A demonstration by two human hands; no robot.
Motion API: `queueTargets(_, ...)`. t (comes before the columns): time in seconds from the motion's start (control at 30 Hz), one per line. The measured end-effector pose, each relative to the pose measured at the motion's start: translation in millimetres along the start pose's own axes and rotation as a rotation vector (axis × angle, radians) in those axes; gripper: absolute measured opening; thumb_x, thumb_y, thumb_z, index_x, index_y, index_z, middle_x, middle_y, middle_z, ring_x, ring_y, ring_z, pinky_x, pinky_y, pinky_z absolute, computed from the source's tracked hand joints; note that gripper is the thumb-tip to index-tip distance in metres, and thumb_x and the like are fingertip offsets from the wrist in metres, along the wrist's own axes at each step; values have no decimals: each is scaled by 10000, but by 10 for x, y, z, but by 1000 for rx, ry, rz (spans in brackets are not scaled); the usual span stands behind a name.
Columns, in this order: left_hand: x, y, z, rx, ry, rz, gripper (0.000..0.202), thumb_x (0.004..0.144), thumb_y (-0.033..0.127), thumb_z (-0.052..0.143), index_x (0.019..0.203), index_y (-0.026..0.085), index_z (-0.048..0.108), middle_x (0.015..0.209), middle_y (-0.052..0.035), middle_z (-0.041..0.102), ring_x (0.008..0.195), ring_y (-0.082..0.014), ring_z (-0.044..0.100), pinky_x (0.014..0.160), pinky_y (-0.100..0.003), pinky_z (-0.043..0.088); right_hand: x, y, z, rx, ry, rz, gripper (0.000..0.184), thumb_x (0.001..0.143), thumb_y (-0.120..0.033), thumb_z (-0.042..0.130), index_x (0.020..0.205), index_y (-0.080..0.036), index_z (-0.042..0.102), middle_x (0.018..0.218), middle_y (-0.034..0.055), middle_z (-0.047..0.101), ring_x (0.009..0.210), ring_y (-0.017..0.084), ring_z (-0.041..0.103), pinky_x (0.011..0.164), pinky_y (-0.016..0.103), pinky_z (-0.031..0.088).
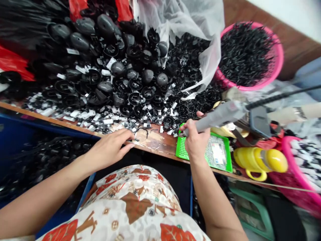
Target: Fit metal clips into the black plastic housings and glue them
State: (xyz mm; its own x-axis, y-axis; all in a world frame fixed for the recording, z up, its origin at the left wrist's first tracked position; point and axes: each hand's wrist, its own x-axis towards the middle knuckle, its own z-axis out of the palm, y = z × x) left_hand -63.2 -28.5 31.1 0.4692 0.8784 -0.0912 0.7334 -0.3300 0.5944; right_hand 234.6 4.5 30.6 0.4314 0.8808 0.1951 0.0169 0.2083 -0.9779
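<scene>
Here's the grey electric screwdriver, slanting hard, its slim tip down over the left end of the bright green plastic tray; a ribbed black cord runs off right from its thick end; fine grey pieces fill the tray's right side; well left, a tiny dark part, detail unclear

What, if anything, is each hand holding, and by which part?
The right hand grips a grey corded tool near the end away from its cord. The left hand is at a small dark part; whether it pinches it, I can't tell.
</scene>
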Motion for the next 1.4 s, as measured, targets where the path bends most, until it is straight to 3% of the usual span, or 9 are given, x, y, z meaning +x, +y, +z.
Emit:
queueTargets(0.13, 517, 258, 260, -38, 30, 79, 111, 946, 275, 532, 1005, 227, 613, 1004, -61, 661, 861, -232, 645, 792, -347, 482, 68, 95, -94, -91, -30, 13, 565, 814, -402, 790, 1284, -268, 508, 1022, 9, 666, 886, 145, 671, 794, 309, 555)
queueTargets(0.3, 677, 303, 368, -12, -17, 148, 73, 917, 221, 550, 954, 224, 613, 989, -72, 654, 908, -257, 634, 812, -351, 459, -59, 105, -261, -113, 63, -54, 553, 852, -388, 752, 1325, -261, 497, 1212, 63, 609, 1121, 167, 621, 989, 361, 521)
queueTargets(0.43, 724, 298, 343, 18, -146, 213, 44, 885, 248, 614, 923, 231, 628, 944, -68, 687, 869, -263, 649, 756, -337, 441, -246, 148, -311, -132, 184, -56, 420, 886, -382, 715, 1246, -240, 554, 1106, 43, 627, 1042, 151, 629, 994, 352, 512)
queueTargets(0.63, 945, 447, 485, 37, -263, 217, 11, 793, 228, 674, 797, 236, 667, 843, -79, 722, 789, -267, 676, 710, -324, 456, -369, 153, -207, -158, 107, -33, 312, 892, -369, 707, 1145, -212, 614, 1040, 41, 665, 987, 156, 647, 942, 334, 535)
queueTargets(0.97, 953, 254, 355, 52, -224, 192, 259, 920, 205, 462, 993, 205, 711, 1105, -101, 757, 1010, -261, 711, 906, -345, 509, -486, 192, -273, -218, 42, -92, 190, 939, -342, 660, 1083, -218, 668, 1026, 52, 687, 914, 169, 673, 892, 365, 560)
queueTargets(1.07, 887, 247, 351, 32, -177, 209, 264, 922, 180, 459, 1018, 196, 705, 1307, -114, 709, 1154, -254, 683, 1030, -354, 489, -541, 162, -222, -286, -95, -144, 147, 960, -304, 625, 1080, -232, 671, 989, 49, 690, 875, 168, 664, 828, 350, 568)
queueTargets(1.17, 815, 259, 395, 6, -125, 227, 263, 944, 208, 470, 1103, 195, 679, 1436, -122, 632, 1261, -263, 630, 1084, -385, 472, -589, 124, -137, -399, -357, -238, 110, 958, -234, 607, 1038, -234, 683, 938, 39, 686, 809, 155, 641, 723, 307, 555)
queueTargets(1.27, 767, 277, 448, 72, -113, 147, 170, 921, 293, 577, 1023, 196, 673, 1239, -142, 708, 1108, -303, 683, 962, -424, 536, -606, 118, -69, -475, -529, -319, 108, 955, -192, 595, 1019, -222, 676, 929, 44, 686, 839, 161, 639, 719, 295, 549)
queueTargets(1.4, 795, 258, 485, 109, -116, 130, 127, 911, 224, 560, 929, 210, 685, 1091, -113, 729, 1017, -278, 698, 909, -394, 547, -589, 114, -50, -516, -559, -298, 99, 965, -193, 576, 1015, -207, 660, 933, 52, 684, 862, 167, 643, 756, 298, 553)
